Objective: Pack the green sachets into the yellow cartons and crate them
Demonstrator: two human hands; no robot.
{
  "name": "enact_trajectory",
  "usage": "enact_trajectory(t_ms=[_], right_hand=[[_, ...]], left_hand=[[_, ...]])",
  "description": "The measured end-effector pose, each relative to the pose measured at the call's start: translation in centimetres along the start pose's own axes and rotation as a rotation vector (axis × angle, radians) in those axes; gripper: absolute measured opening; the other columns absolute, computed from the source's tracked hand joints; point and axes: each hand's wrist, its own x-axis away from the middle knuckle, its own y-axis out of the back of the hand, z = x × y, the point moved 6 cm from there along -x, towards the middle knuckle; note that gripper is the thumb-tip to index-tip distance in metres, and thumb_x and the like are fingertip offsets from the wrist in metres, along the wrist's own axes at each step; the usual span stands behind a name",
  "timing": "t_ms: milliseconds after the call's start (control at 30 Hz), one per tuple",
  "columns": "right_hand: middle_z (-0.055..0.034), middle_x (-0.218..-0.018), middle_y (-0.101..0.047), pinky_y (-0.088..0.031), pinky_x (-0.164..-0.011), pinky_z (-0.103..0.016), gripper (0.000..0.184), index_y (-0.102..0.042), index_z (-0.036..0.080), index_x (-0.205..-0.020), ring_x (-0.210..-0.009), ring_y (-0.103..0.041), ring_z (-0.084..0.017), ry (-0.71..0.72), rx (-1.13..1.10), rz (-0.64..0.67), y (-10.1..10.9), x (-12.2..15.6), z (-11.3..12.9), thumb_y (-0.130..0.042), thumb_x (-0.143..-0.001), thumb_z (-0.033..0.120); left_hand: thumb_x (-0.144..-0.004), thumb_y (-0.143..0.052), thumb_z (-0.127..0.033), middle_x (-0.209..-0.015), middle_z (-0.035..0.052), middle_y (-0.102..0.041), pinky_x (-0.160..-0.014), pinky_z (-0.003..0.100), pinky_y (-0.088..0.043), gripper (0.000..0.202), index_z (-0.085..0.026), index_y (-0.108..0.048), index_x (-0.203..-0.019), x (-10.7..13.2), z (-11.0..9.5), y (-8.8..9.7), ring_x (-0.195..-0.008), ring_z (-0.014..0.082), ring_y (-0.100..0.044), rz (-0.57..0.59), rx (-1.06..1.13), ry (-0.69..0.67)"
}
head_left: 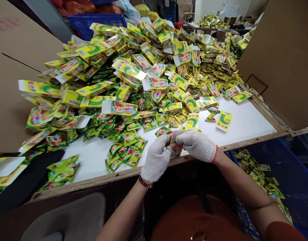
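Note:
Both hands wear white knit gloves and meet over the near edge of the white table (244,124). My left hand (156,157) and my right hand (197,145) are closed together on a small yellow-green packet (176,149), mostly hidden between the fingers. A small stack of green sachets (123,152) lies just left of my left hand. A flat yellow carton (192,122) sits right behind my hands, and another carton (224,120) lies to the right.
A large heap of yellow cartons and green sachets (133,77) covers the far and left table. Cardboard walls (282,57) stand at both sides. A blue crate (292,174) with filled packs sits low right. Another blue basket (98,21) stands behind the heap.

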Motion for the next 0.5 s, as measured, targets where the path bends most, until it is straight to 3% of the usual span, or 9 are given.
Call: enact_trajectory(t_ms=[67,167,267,367,500], right_hand=[[-0.0061,-0.096,-0.068,-0.050,-0.085,-0.031,0.020,-0.067,0.019,-0.096,-0.092,-0.062,-0.018,-0.014,-0.112,-0.190,0.2,0.6,-0.4,-0.052,-0.085,0.011],[-0.0078,-0.100,-0.067,-0.053,-0.077,-0.030,0.020,-0.063,0.019,-0.107,-0.086,-0.064,-0.017,-0.185,-0.346,-0.404,-0.6,2.0,-2.3,-0.057,-0.088,0.022],[-0.0060,-0.100,-0.070,-0.054,-0.082,-0.031,0.025,-0.064,0.019,-0.108,-0.089,-0.067,-0.018,-0.276,-0.520,-0.376,-2.6,2.4,-3.3,-0.062,-0.085,0.028],[-0.0053,-0.102,-0.071,-0.051,-0.093,-0.035,0.020,-0.068,0.020,-0.102,-0.098,-0.066,-0.020,-0.206,-0.488,-0.349,-3.0,2.0,-2.7,-0.062,-0.086,0.028],[-0.0042,-0.089,-0.071,-0.051,-0.086,-0.032,0.015,-0.070,0.019,-0.088,-0.087,-0.065,-0.018,-0.186,-0.421,-0.267,-2.8,1.3,-1.9,-0.057,-0.088,0.027]], left_hand=[[-0.086,-0.059,-0.029,-0.107,0.0071,-0.070,-0.090,0.039,-0.056,0.034,-0.019,-0.054,-0.118,0.3,1.2,0.1,-0.099,0.0215,-0.068,-0.057,0.216,0.143],[-0.079,-0.069,-0.031,-0.101,0.0074,-0.071,-0.083,0.038,-0.059,0.046,-0.019,-0.046,-0.117,1.0,2.6,-0.1,-0.090,0.0211,-0.071,-0.127,0.428,0.254],[-0.076,-0.073,-0.031,-0.098,0.0062,-0.071,-0.083,0.037,-0.058,0.043,-0.019,-0.049,-0.110,1.2,2.8,0.2,-0.090,0.0202,-0.071,-0.153,0.394,0.204],[-0.082,-0.067,-0.031,-0.094,0.0049,-0.071,-0.085,0.035,-0.055,0.022,-0.019,-0.062,-0.100,1.0,2.1,1.0,-0.090,0.0193,-0.068,-0.107,0.162,0.067],[-0.087,-0.060,-0.031,-0.092,0.0052,-0.073,-0.088,0.036,-0.053,0.016,-0.021,-0.070,-0.092,0.4,2.0,1.4,-0.092,0.0204,-0.067,-0.003,0.036,-0.001]])
